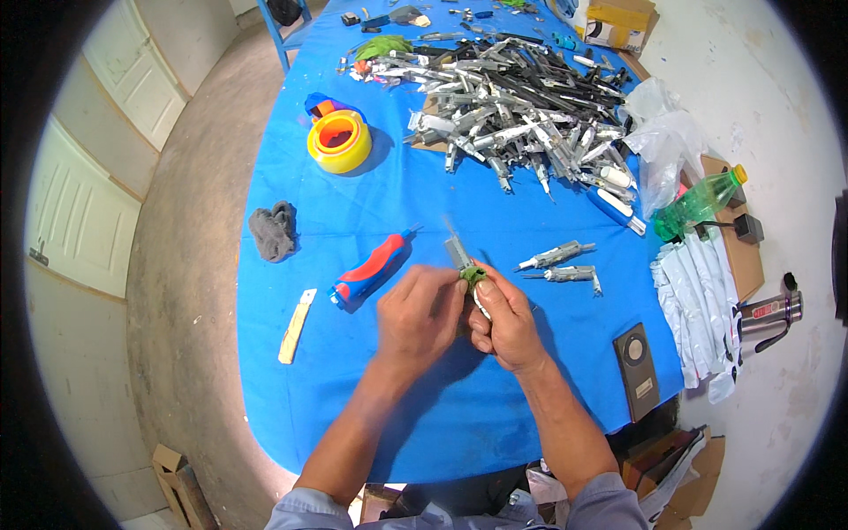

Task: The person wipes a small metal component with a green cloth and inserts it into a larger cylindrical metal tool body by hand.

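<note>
Above the near part of the table, my right hand (505,316) is closed round a slim grey mechanism (458,253), its thin tip pointing away from me. A small green cloth (473,276) is wrapped against it between my two hands. My left hand (417,311), slightly blurred, pinches the cloth from the left side. Part of the mechanism is hidden by my fingers; a white bit shows beneath the right thumb. Two similar grey mechanisms (562,265) lie to the right of my hands. A red and blue electric screwdriver (375,265) lies to the left.
A large heap of grey, white and black parts (530,106) covers the far table (353,433). On the left are a yellow tape roll (340,143), grey rag (273,231) and yellow utility knife (298,327). Rightward are a phone (636,371), green bottle (702,203), plastic packets (693,300) and flask (770,313).
</note>
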### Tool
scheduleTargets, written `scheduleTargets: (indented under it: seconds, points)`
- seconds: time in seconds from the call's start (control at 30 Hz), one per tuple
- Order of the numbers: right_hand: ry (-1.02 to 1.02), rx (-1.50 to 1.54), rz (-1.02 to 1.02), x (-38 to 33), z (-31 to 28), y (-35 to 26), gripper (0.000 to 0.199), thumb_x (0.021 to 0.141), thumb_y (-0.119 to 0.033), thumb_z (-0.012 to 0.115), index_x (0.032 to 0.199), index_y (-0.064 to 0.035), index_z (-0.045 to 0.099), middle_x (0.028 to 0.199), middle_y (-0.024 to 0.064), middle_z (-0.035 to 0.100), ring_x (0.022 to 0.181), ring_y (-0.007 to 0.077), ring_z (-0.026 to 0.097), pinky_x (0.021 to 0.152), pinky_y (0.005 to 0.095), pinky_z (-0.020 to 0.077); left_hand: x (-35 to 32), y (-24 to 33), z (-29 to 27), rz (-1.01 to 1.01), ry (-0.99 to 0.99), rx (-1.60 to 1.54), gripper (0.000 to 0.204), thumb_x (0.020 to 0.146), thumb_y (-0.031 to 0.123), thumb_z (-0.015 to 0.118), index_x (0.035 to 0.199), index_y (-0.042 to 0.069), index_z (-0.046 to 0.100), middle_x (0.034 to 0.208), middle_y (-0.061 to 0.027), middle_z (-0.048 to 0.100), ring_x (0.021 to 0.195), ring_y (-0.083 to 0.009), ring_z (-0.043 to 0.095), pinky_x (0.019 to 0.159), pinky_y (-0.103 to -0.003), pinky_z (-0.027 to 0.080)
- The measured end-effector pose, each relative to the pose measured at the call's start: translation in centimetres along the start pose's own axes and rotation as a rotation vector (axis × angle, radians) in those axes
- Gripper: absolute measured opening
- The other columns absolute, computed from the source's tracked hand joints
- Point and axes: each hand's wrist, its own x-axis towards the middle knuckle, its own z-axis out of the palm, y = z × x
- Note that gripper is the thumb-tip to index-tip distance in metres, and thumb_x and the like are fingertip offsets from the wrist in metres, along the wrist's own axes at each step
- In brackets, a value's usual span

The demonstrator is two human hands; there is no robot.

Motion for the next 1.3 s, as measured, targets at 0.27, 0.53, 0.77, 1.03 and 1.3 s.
scheduleTargets:
  seconds: [0.27, 0.53, 0.77, 1.03, 1.3]
  points:
    - [-0.109, -0.115, -0.066, 0.1, 0.1, -0.1, 0.049, 0.114, -0.026, 0.044, 0.157, -0.0015, 0.045, 0.070, -0.0005, 0.047, 0.052, 0.0059, 0.040, 0.044, 0.0230, 0.0368, 0.5, -1.8, -1.2, -0.090, 0.081, 0.050, 0.008, 0.092, 0.003, 0.075, 0.097, 0.000, 0.070, 0.084, -0.0107, 0.070, 0.071, -0.0198, 0.066, 0.064, -0.032, 0.052]
    - [-0.050, -0.068, -0.068, -0.1, 0.4, -0.2, 0.050, 0.113, -0.030, 0.044, 0.153, -0.0011, 0.048, 0.074, -0.0004, 0.055, 0.054, 0.0055, 0.044, 0.046, 0.0217, 0.0351, 0.8, -2.1, -1.7, -0.157, 0.102, 0.031, 0.009, 0.094, 0.004, 0.075, 0.099, 0.000, 0.070, 0.087, -0.0105, 0.070, 0.073, -0.0178, 0.067, 0.066, -0.030, 0.053]
    - [0.004, 0.002, -0.023, 0.1, -0.1, -0.2, 0.047, 0.113, -0.035, 0.043, 0.147, -0.0043, 0.055, 0.073, 0.0006, 0.058, 0.052, 0.0058, 0.045, 0.044, 0.0216, 0.0338, 0.4, -0.2, -0.5, 0.005, -0.076, -0.052, 0.013, 0.088, -0.001, 0.078, 0.100, 0.001, 0.071, 0.086, -0.0114, 0.068, 0.070, -0.0218, 0.066, 0.061, -0.033, 0.051]
    - [-0.008, -0.023, 0.026, 0.1, -0.3, -0.4, 0.046, 0.115, -0.028, 0.036, 0.150, -0.0013, 0.051, 0.068, 0.0046, 0.056, 0.046, 0.0065, 0.041, 0.039, 0.0217, 0.0342, 0.2, -0.2, -0.4, -0.050, -0.040, -0.017, 0.016, 0.087, -0.002, 0.078, 0.099, 0.003, 0.070, 0.086, -0.0120, 0.069, 0.071, -0.0285, 0.069, 0.062, -0.038, 0.054]
    - [-0.058, -0.109, -0.005, -0.2, 0.4, -0.9, 0.049, 0.112, -0.033, 0.042, 0.142, 0.0011, 0.058, 0.071, 0.0016, 0.056, 0.052, 0.0062, 0.043, 0.045, 0.0215, 0.0333, 0.7, -2.6, -1.7, -0.189, 0.131, 0.062, 0.010, 0.090, 0.002, 0.076, 0.097, 0.001, 0.069, 0.086, -0.0134, 0.070, 0.073, -0.0258, 0.069, 0.069, -0.036, 0.054]
